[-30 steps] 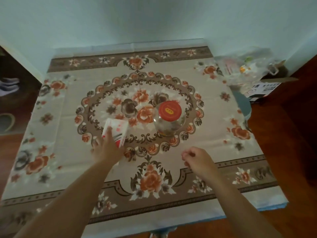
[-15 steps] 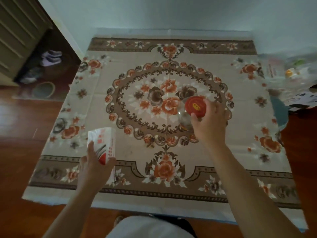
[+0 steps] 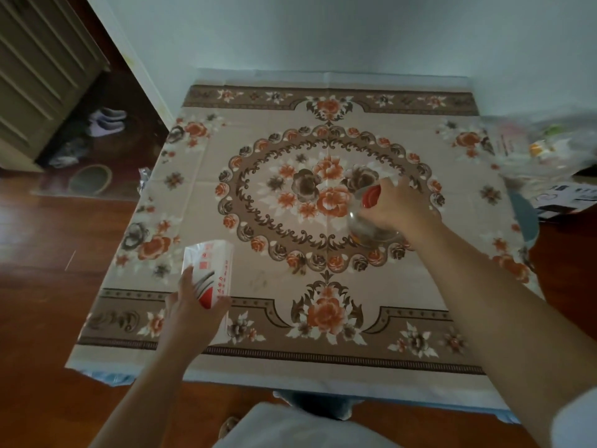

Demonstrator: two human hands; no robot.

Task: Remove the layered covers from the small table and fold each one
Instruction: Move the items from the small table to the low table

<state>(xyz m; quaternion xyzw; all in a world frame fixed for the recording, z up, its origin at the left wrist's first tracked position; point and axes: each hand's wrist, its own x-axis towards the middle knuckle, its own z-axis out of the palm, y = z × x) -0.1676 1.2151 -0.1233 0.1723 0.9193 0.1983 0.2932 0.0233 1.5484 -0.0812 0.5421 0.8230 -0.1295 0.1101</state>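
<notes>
A beige floral cover (image 3: 323, 286) with orange and brown flowers lies flat over the small table, a pale blue layer (image 3: 106, 376) showing under its near edge. My left hand (image 3: 190, 305) grips a white and red tissue pack (image 3: 210, 270) over the near left part of the cover. My right hand (image 3: 394, 205) is closed over the red lid of a clear glass jar (image 3: 371, 227), tilted above the centre medallion. The hand hides most of the lid.
A clear plastic bag of small items (image 3: 542, 147) and a printed box (image 3: 568, 198) sit at the right. Slippers (image 3: 106, 122) and a round basket (image 3: 90, 179) lie on the wooden floor at the left, beside a louvred door (image 3: 38, 76). A pale wall stands behind the table.
My left hand lifted the tissue pack and drew it toward the near left edge. My right hand reached the jar, closed on its lid, and the jar now tilts.
</notes>
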